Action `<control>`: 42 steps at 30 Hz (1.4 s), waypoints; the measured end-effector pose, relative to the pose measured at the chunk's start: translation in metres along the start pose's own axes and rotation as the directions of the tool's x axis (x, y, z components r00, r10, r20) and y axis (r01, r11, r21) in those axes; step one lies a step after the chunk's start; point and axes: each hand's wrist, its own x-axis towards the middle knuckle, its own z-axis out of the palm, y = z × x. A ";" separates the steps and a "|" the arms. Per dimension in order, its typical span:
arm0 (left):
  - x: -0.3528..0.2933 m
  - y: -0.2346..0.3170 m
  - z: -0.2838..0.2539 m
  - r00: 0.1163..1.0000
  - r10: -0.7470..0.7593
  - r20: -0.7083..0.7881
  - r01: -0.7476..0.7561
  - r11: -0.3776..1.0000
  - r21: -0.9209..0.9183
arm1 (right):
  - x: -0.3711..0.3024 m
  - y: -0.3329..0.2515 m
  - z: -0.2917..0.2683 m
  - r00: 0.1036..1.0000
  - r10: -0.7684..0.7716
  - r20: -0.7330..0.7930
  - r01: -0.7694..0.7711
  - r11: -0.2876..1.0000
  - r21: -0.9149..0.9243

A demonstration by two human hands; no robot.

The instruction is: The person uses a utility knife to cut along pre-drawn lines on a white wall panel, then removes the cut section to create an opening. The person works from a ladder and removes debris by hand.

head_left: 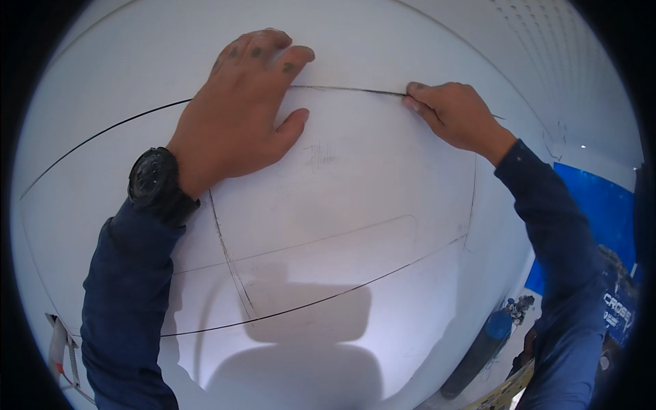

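Note:
A smooth white panel (383, 184) fills most of the view, marked with thin dark lines and faint pencil marks. My left hand (239, 109) lies over its upper part, fingers bent and thumb spread away, holding nothing. A dark watch (154, 178) is on that wrist. Farther right, my right hand (447, 113) pinches thumb and forefinger together on the upper line. A thin dark line (348, 89) runs from under my left hand to those fingertips. Whether it is a cord or a drawn mark, I cannot tell. Anything small inside the pinch is hidden.
At the lower right stands a blue-topped gas cylinder (482, 348), with a bright blue sheet (591, 205) above it. A navy item (618, 311) with pale lettering is beside my right sleeve. A small cut-out (60, 348) holding a pipe opens at the lower left.

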 end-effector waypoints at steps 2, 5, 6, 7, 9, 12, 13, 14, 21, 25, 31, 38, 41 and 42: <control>0.000 -0.003 0.000 1.000 -0.012 0.018 0.012 1.000 0.016 | 0.002 0.001 0.006 1.000 -0.008 -0.020 0.009 0.999 0.054; 0.002 -0.001 0.000 1.000 0.020 0.003 -0.020 1.000 0.012 | -0.007 0.008 0.003 0.990 -0.030 -0.134 0.025 0.999 -0.040; 0.002 0.001 -0.001 1.000 0.003 0.003 -0.003 1.000 0.021 | -0.013 0.012 0.001 0.991 -0.034 -0.132 0.029 0.999 -0.040; 0.003 0.004 -0.001 0.998 0.044 -0.041 -0.044 0.999 0.016 | -0.023 0.016 -0.003 0.998 0.020 -0.057 -0.022 0.999 -0.041; 0.005 0.009 -0.004 0.999 0.045 -0.023 -0.044 0.998 0.044 | -0.034 0.022 -0.004 0.998 0.058 0.014 -0.057 0.998 -0.037; 0.006 0.012 -0.015 0.993 0.052 0.111 -0.043 0.996 -0.078 | -0.043 0.033 -0.002 0.999 0.030 -0.030 -0.031 0.999 -0.013; 0.007 0.013 -0.017 0.993 0.061 0.096 -0.056 0.997 -0.058 | -0.044 0.037 0.000 0.999 0.016 -0.045 -0.016 1.000 -0.007; 0.007 0.013 -0.018 0.994 0.069 0.082 -0.066 0.997 -0.037 | -0.045 0.040 0.002 0.996 -0.048 -0.078 0.049 0.999 0.011; 0.004 0.010 -0.001 0.986 0.060 -0.153 -0.061 0.998 -0.001 | -0.071 0.023 0.013 0.773 0.620 -0.134 -0.454 0.689 0.564; 0.003 0.009 -0.001 0.999 -0.003 -0.047 -0.005 0.986 -0.167 | -0.070 -0.052 0.004 0.895 0.445 0.035 -0.282 0.503 0.817; -0.018 0.044 -0.039 0.947 -0.220 0.232 0.317 0.550 -0.772 | -0.044 -0.194 -0.032 0.945 0.069 0.320 -0.272 -0.376 0.886; -0.081 0.047 -0.116 0.587 -0.676 0.446 0.631 0.036 -0.775 | -0.047 -0.227 -0.022 0.958 0.276 0.082 -0.101 0.055 0.993; -0.095 0.015 -0.133 0.536 -0.802 0.265 0.764 0.327 -0.556 | -0.038 -0.208 -0.022 0.934 0.358 -0.017 -0.001 0.050 0.999; -0.098 0.007 -0.133 0.555 -0.813 0.177 0.802 0.466 -0.373 | -0.031 -0.200 -0.028 0.916 0.394 -0.076 0.067 0.035 0.997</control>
